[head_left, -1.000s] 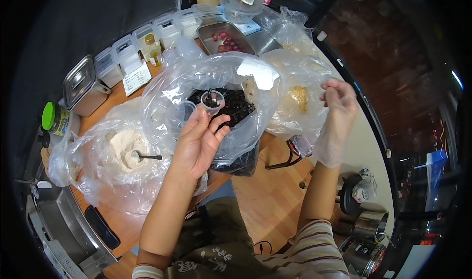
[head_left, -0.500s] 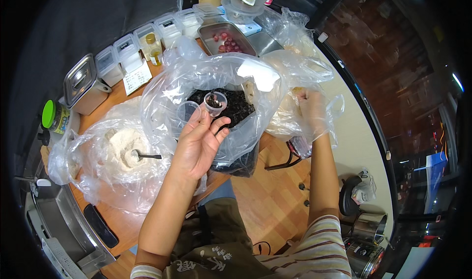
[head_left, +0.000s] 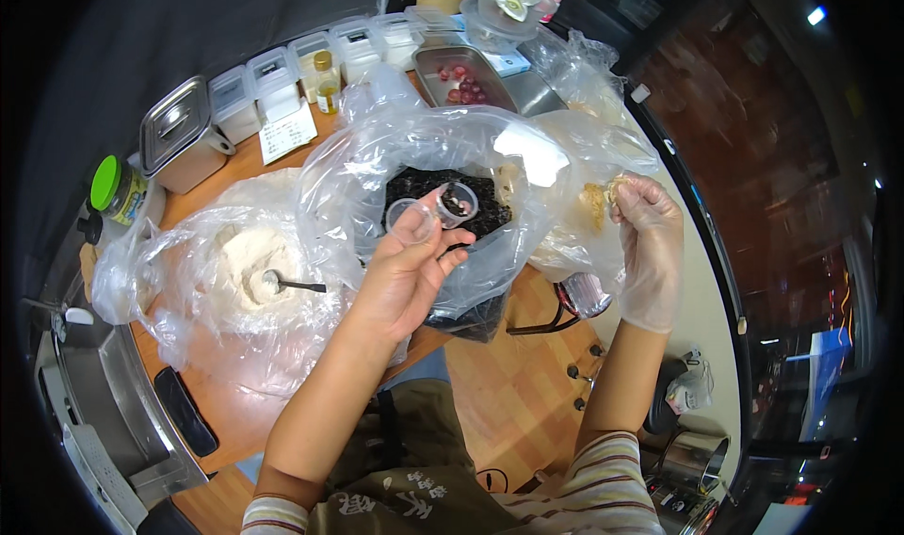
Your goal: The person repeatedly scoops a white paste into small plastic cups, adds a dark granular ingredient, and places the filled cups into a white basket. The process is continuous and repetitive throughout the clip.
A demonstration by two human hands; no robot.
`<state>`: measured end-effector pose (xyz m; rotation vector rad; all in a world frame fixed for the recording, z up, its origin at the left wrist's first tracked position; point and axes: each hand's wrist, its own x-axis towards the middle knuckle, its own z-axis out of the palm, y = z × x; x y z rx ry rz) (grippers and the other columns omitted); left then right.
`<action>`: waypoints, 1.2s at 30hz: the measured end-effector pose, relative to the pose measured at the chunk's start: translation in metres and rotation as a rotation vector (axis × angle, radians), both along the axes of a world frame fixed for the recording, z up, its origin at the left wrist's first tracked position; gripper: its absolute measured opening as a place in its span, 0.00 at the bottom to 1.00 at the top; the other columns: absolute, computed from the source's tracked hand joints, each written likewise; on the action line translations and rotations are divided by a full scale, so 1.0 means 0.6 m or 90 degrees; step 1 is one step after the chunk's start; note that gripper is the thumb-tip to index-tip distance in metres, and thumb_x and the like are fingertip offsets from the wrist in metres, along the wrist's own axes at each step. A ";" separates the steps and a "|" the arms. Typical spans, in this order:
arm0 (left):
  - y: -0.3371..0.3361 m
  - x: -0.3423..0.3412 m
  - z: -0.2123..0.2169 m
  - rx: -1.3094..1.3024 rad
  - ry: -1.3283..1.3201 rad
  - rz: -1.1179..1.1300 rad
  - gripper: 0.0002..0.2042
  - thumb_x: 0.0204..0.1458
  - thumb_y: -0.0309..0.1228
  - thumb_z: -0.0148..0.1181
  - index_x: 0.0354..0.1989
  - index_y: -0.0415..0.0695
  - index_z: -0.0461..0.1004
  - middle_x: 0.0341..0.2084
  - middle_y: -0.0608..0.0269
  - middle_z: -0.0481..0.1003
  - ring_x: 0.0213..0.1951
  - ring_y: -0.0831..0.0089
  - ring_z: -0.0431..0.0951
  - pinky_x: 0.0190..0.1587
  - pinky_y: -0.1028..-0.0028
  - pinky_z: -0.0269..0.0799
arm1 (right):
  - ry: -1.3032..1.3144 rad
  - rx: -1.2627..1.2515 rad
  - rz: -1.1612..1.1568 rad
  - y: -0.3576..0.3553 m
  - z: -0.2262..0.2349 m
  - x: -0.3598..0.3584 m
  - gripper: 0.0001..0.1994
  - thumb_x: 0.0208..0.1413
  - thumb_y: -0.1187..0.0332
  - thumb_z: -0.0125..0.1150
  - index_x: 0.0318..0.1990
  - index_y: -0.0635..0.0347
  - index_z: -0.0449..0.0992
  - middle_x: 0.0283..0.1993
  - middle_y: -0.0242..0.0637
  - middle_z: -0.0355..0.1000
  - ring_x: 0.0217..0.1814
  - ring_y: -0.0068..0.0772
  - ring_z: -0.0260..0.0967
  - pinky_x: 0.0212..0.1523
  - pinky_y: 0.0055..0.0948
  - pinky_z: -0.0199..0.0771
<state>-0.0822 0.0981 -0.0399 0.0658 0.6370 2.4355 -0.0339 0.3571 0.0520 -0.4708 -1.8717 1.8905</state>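
A: Step in hand, judged from the hands?

B: Filling a small cup. The left hand (head_left: pixel 407 269) is bare, its fingers closed round a clear cup (head_left: pixel 456 202) with a few dark bits in it, held over the mouth of the dark bag (head_left: pixel 443 196). A second clear cup (head_left: pixel 411 218) sits just beside it, against the same fingers.

A: And the right hand?

B: The right hand (head_left: pixel 648 243), in a thin clear glove, is right of the dark bag. Its fingertips are pinched together on a pale crumbly lump (head_left: pixel 597 202) at the edge of the crumb bag (head_left: pixel 584 172).

A: What does the next move call for?

B: My judgement: carrying the pinch across to the cup and letting go squarely over its narrow mouth, with the cup held level.

A: Anything in the way?

B: The dark bag's loose rim stands up between hand and cup. Left of the dark bag lies a bag of white powder (head_left: pixel 245 267) with a spoon (head_left: pixel 292 283) in it. Behind the dark bag stand a steel tray (head_left: pixel 463 75) of red pieces and a row of lidded tubs (head_left: pixel 282 73); far left, a steel box (head_left: pixel 179 139) and a green-lidded jar (head_left: pixel 118 188).
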 end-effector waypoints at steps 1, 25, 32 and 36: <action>0.000 0.001 0.000 0.008 0.007 0.001 0.26 0.64 0.28 0.55 0.68 0.40 0.56 0.51 0.62 0.72 0.49 0.69 0.76 0.51 0.71 0.71 | 0.012 -0.036 0.043 -0.024 0.013 0.000 0.06 0.54 0.74 0.68 0.39 0.64 0.80 0.35 0.34 0.77 0.35 0.20 0.69 0.39 0.20 0.69; -0.075 0.052 0.025 0.055 0.057 0.038 0.24 0.66 0.32 0.53 0.67 0.39 0.56 0.51 0.55 0.70 0.54 0.63 0.72 0.60 0.65 0.65 | -0.047 0.390 0.385 -0.264 0.080 -0.011 0.11 0.54 0.85 0.59 0.43 0.67 0.82 0.45 0.34 0.69 0.47 0.24 0.70 0.48 0.23 0.72; -0.160 0.097 0.039 0.080 0.058 0.042 0.27 0.63 0.32 0.57 0.67 0.40 0.55 0.51 0.57 0.70 0.52 0.66 0.73 0.57 0.68 0.67 | 0.023 0.263 0.359 -0.331 0.087 0.006 0.11 0.52 0.84 0.64 0.42 0.64 0.83 0.42 0.31 0.71 0.44 0.22 0.69 0.47 0.22 0.71; -0.205 0.122 0.044 0.094 0.072 0.054 0.28 0.63 0.32 0.57 0.68 0.40 0.54 0.53 0.57 0.70 0.53 0.66 0.73 0.58 0.68 0.67 | 0.039 0.399 0.486 -0.359 0.084 0.013 0.13 0.47 0.82 0.70 0.42 0.60 0.83 0.41 0.32 0.70 0.36 0.22 0.69 0.37 0.21 0.72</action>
